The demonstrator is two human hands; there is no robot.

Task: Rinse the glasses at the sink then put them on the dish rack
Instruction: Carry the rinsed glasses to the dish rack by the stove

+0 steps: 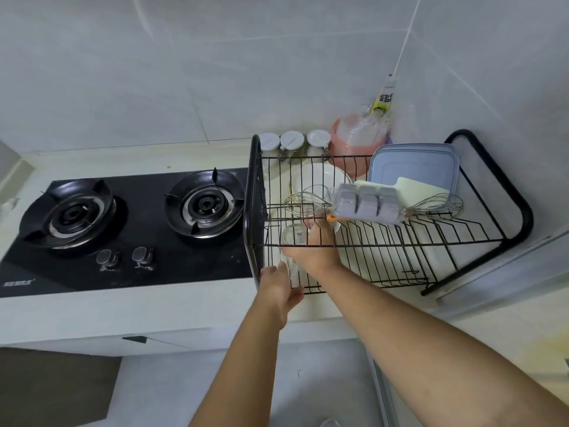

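Right fingers [311,229]: reached in under the upper wires of the rack, curled on a glass; tips partly hidden behind the wires, so exact hold not fully clear.
Right hand [314,248]: inside the lower level of the rack, wrist resting near the front edge.
Left fingers [281,268]: wrapped around a second glass, thumb on the near side.
Left hand [278,291]: at the front left corner of the rack, just beside the black frame post.
First glass [294,235]: clear, with a small label, on the lower level behind the wires, touching the right hand.
Second glass [294,274]: clear, upright or a little tilted, at the front edge of the rack, not yet set down as far as can be judged.
Dish rack [520,211]: black wire, two levels; whisk [308,201], plate [320,180] and grey tray [366,204] on top.
Stove [129,223]: to the left, well apart from the work.
Step in hand: placing rinsed glasses on the rack, probably the last part of the task.
Next move calls for: loosening the right hold once the first glass stands steady, then sliding the second glass in beside it without knocking the wires.
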